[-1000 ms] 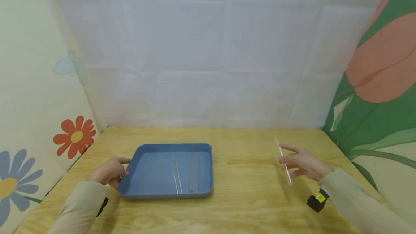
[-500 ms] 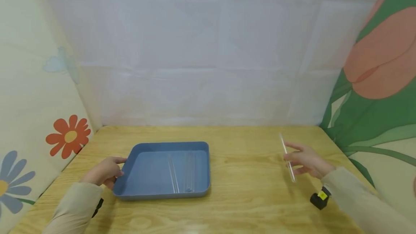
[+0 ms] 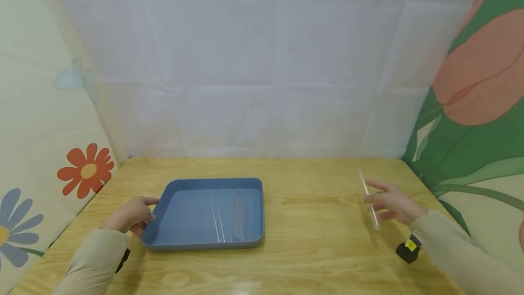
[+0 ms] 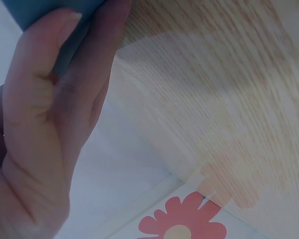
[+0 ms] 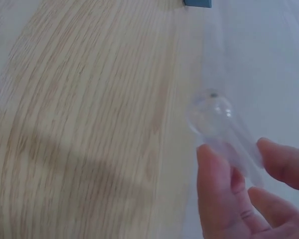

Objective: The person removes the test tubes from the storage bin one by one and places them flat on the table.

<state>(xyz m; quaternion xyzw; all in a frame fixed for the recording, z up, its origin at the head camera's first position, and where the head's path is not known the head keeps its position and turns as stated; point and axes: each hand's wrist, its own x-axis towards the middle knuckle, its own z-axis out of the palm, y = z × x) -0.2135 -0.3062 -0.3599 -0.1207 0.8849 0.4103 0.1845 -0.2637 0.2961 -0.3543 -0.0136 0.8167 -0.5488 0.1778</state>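
Note:
My left hand (image 3: 130, 215) grips the left wall of a shallow blue tray (image 3: 184, 215) that sits on the table. In the left wrist view its thumb and fingers (image 4: 32, 84) pinch the tray's corner. Inside the tray, on its right half, lie clear test tubes (image 3: 239, 215), one slanting apart from the others. Far to the right, my right hand (image 3: 395, 204) pinches another clear test tube (image 3: 374, 217) over the table. That tube's rounded end (image 5: 209, 112) faces the camera in the right wrist view, with fingertips around its side.
A wood-grain table (image 3: 311, 245) spans the front. White cloth (image 3: 262, 67) hangs along its back edge. Flower-printed panels stand at the left (image 3: 53, 117) and right (image 3: 483, 67) sides. A black wrist device with a yellow label (image 3: 409, 249) hangs below the right sleeve.
My right hand has moved to the right with the test tube, farther from the tray. The left hand keeps its hold on the tray; the head view has shifted slightly.

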